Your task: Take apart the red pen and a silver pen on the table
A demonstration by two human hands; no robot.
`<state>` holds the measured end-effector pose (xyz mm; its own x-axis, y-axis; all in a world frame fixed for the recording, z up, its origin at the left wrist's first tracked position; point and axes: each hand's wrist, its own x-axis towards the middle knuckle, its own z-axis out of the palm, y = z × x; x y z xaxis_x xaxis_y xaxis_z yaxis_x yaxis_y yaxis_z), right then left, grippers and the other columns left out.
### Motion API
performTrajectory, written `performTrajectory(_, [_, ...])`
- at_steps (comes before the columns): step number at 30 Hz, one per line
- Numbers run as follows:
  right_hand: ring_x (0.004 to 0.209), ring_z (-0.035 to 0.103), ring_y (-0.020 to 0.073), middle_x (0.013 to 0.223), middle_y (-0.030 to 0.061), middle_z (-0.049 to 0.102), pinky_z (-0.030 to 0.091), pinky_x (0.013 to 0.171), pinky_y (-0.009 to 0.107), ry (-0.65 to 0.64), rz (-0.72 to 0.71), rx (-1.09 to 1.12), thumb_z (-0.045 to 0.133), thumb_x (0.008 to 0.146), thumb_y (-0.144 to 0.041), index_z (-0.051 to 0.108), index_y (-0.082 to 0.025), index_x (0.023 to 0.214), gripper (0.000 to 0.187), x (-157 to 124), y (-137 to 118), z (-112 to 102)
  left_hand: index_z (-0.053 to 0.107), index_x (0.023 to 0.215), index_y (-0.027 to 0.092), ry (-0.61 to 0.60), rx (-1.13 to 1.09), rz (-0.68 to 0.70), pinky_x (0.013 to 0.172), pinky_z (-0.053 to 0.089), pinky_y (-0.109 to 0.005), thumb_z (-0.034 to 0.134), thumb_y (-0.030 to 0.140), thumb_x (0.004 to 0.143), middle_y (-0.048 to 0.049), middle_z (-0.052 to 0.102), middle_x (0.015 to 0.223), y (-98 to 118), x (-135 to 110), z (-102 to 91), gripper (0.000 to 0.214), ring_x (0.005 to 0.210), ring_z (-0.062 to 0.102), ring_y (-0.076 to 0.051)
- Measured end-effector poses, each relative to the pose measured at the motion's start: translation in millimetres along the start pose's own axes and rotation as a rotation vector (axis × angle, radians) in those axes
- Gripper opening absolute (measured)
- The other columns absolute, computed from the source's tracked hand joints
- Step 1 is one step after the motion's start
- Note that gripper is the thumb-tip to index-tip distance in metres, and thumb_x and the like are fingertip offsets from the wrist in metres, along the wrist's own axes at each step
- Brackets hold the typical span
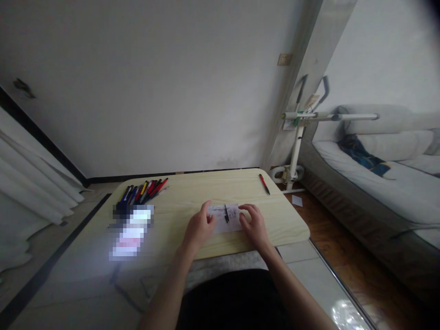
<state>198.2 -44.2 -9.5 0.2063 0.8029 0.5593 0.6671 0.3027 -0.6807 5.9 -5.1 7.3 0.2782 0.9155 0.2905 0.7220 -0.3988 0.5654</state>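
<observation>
Left hand (200, 226): grip parted, at paper (222, 227)
Right hand (256, 226): grip parted, at paper
Black pen (226, 216): on paper, frame's lower centre

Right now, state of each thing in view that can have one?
Paper: flat on table, dark-marked
Left hand: open, at paper's left edge
Right hand: open, at paper's right edge
Black pen: lying on paper
Red pen: lying apart
Pen bunch: lying together
Screen: lit, pixelated
Curtain: hanging in folds

Dim overall, glare on the floor (347, 314), dark upper-right corner
</observation>
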Motion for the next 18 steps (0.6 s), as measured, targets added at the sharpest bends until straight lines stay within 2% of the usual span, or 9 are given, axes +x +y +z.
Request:
performTrajectory(9, [0.09,0.055,0.0222,0.09,0.0066,0.06,0.042,0.082,0.037,-0.048,0.022,-0.029,0.049,0.072,-0.015,0.06,-0.02,0.09,0.022,-2.9,10.2,2.5,0.047,0.118,0.021,-0.037,0.271,-0.074,0.062,0.039,-0.027,0.045,0.022,0.079,-0.0052,0.064,0.072,-8.5,-3.8,-10.0,0.04,0.071,0.059,-0.02])
performTrajectory(18, [0.087,0.055,0.0209,0.089,0.0061,0.06,0.043,0.08,0.035,-0.084,0.029,-0.039,0.049,0.073,-0.015,0.061,-0.02,0.09,0.021,-3.6,7.3,1.0,0.047,0.117,0.022,-0.027,0.263,-0.018,0.064,0.039,-0.027,0.047,0.024,0.079,-0.0044,0.062,0.074,-11.5,-8.6,-8.0,0.039,0.071,0.058,-0.019])
